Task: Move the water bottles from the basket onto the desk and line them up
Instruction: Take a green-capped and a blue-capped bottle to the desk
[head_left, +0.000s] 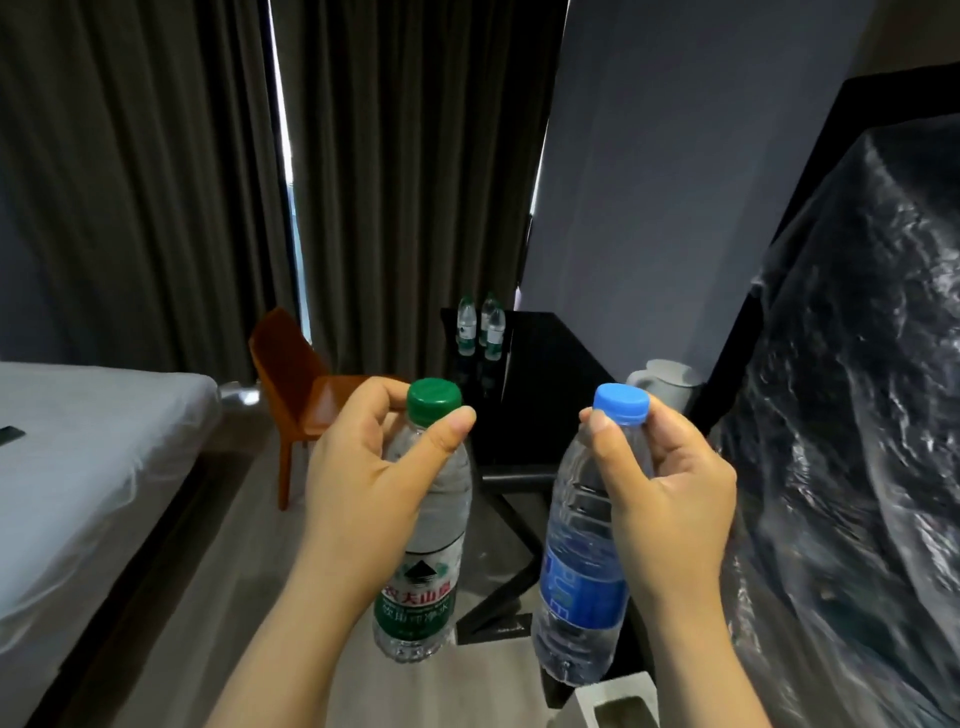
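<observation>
Desk (545, 374), black, straight ahead; both task bottles in hand held in the air short of its near end.

Left hand (363, 467): thumb and curled fingers clamped on the neck of the green-capped bottle (426, 571), just under the cap. Bottle roughly upright, green label low down, base hanging free, off the desk's near left corner.

Right hand (670, 483): thumb and curled fingers pinched round the neck of the blue-capped bottle (582, 587). Blue label, base swung slightly leftward, hanging in front of the desk's near edge.

The two bottles apart, not touching.

Three more bottles (480, 327), green-capped, standing close together at the desk's far left corner.

White kettle (665, 384) at the desk's right side, partly hidden by the right hand.

Orange chair (296, 384) left of the desk; bed (93, 467) farther left. Dark curtains (156, 182) behind the desk. Bulky shape under clear plastic wrap (857, 415) right of the desk.
</observation>
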